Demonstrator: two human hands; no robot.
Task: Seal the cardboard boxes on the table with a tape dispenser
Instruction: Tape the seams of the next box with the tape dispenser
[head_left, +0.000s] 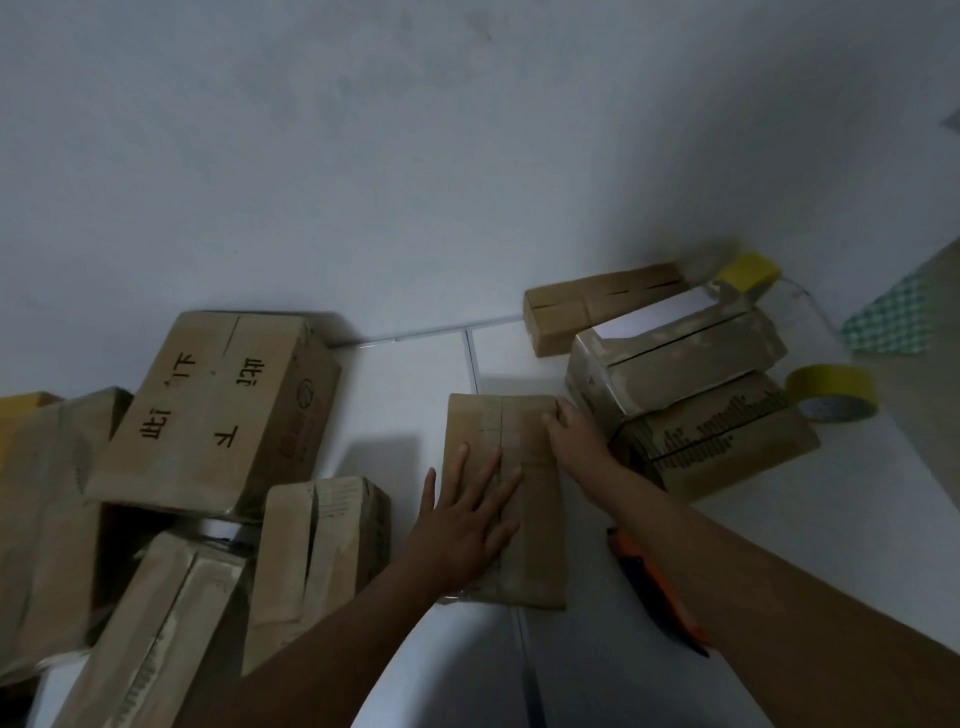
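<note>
A small flat cardboard box (524, 519) lies in the middle of the white table (395, 395), its closed flaps facing up. My left hand (467, 519) presses flat on its top with the fingers spread. My right hand (574, 436) rests on the box's far right edge, fingers bent over the side. An orange and black tape dispenser (655, 590) lies on the table under my right forearm, partly hidden. Two yellow tape rolls sit at the right: one tape roll (831, 392) on the table, another tape roll (750, 274) behind the stacked boxes.
A pile of boxes fills the left side, with a large printed box (213, 410) on top. A stack of boxes (680, 384) stands at the right, close to my right hand. A green checked cloth (888, 322) lies at the far right. The wall is just behind.
</note>
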